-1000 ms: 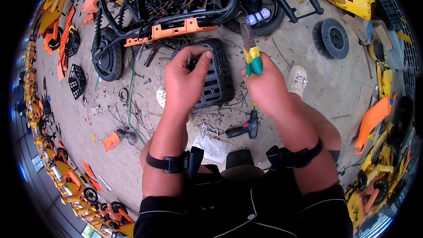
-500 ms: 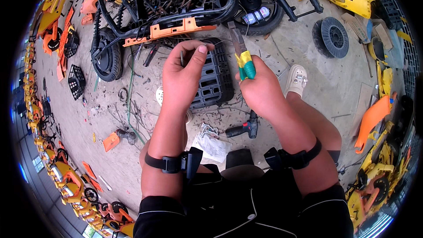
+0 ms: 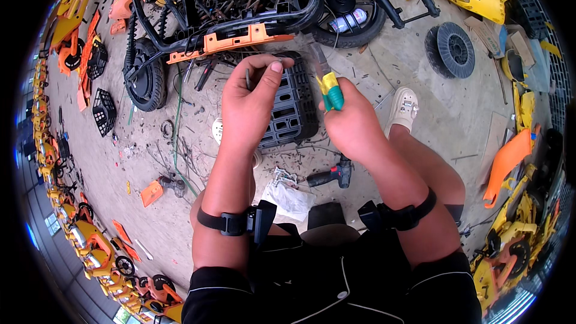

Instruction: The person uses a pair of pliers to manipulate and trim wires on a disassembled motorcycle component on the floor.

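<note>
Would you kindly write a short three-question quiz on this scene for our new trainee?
1. What does the person's right hand hold?
2. True or false: in the picture, the cordless drill lies to the left of the white bag.
3. The round spool at upper right is: A) orange, B) green, C) grey.

Key:
1. Pliers with yellow-and-green handles.
2. False; it lies to the right.
3. C.

The grey floor carries a cordless drill, a white bag, a grey spool and a black crate.
</note>
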Demonstrator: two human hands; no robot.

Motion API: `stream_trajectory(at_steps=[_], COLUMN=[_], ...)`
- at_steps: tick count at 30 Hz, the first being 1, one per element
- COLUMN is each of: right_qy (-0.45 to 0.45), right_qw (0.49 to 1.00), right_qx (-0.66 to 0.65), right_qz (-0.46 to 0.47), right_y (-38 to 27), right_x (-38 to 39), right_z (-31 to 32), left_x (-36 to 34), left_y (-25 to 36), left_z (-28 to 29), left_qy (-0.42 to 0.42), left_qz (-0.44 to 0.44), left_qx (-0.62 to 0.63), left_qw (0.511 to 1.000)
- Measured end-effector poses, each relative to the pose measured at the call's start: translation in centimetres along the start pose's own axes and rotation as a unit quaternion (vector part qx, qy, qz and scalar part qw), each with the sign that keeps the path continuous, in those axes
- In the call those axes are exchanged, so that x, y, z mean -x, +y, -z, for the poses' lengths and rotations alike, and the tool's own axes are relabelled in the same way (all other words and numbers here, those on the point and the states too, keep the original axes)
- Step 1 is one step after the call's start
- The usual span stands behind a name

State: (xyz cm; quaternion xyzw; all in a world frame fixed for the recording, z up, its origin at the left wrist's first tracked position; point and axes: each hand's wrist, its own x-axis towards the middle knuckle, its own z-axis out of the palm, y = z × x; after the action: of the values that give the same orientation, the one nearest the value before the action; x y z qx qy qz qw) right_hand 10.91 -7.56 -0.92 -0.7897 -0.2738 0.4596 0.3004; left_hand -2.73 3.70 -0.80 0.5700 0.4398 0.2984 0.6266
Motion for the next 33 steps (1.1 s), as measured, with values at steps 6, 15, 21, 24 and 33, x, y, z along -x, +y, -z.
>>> stream_trajectory(at_steps=[6, 15, 21, 24, 33], right_qy=[-0.012, 0.013, 0.026, 0.033, 0.014], right_qw=[1.000, 0.998, 0.998, 0.999, 0.999], right_qx=[0.021, 0.059, 0.057, 0.018, -0.027], right_qz=[0.016, 0.008, -0.001, -0.028, 0.040], right_y=[0.4, 0.1, 0.2, 0.4, -0.3], right_x=[0.1, 0.1, 0.1, -0.3, 0.8], right_z=[-0.2, 0.0, -0.2, 0.0, -0.3], left_x=[0.1, 0.2, -0.3, -0.3, 0.1], left_y=[0.1, 0.7, 0.3, 0.5, 0.1], left_z=[0.0, 0.1, 1.1, 0.9, 0.3], left_qy=[-0.014, -0.041, -0.035, -0.016, 0.009], left_qz=[0.005, 0.033, 0.052, 0.061, 0.078], left_qx=[0.004, 0.064, 0.214, 0.200, 0.052], left_qw=[1.000, 0.997, 0.975, 0.978, 0.996])
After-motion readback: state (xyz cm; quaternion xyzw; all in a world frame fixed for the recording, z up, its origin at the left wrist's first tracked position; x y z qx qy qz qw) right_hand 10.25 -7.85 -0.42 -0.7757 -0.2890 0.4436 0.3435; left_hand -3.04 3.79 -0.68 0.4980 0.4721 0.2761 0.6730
